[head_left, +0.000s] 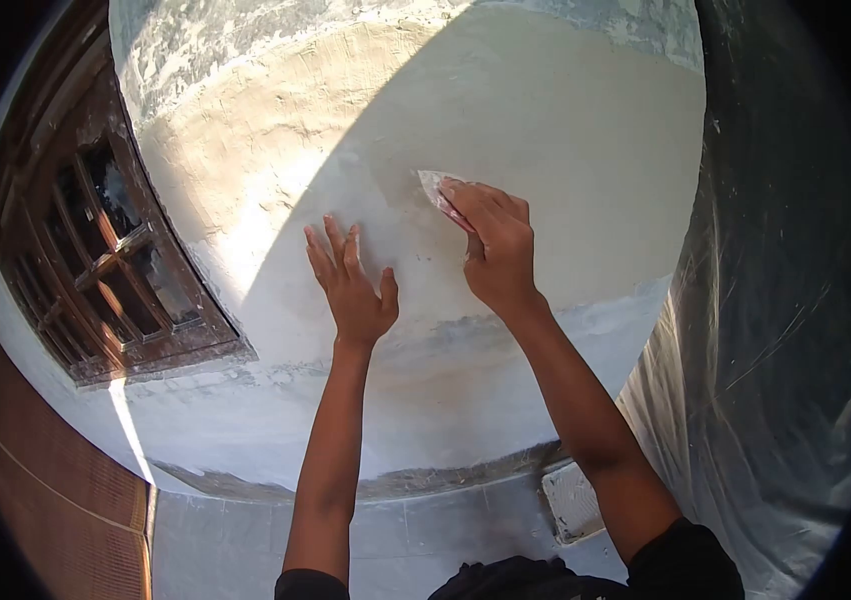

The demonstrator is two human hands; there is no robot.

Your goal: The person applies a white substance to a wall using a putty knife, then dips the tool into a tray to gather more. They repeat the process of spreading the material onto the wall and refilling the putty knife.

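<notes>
My right hand (501, 240) grips a folded, dust-whitened piece of sandpaper (435, 188) with a reddish edge, its pointed corner sticking out to the left. The sandpaper lies against the plastered wall (565, 130), on a smooth, shaded grey-beige area. To the left and slightly lower, my left hand (357, 295) is spread on the same wall, fingers apart and pointing up, with nothing in it. Pale dust marks the fingertips of both hands. Small dark specks show on the wall between them.
A brown wooden window (105, 260) with small panes is at left. Clear plastic sheeting (765, 330) hangs at right. A white-smeared tray-like container (570, 502) stands on the grey tiled floor (385, 530) at the wall's foot. A reddish-brown woven surface (55, 490) lies lower left.
</notes>
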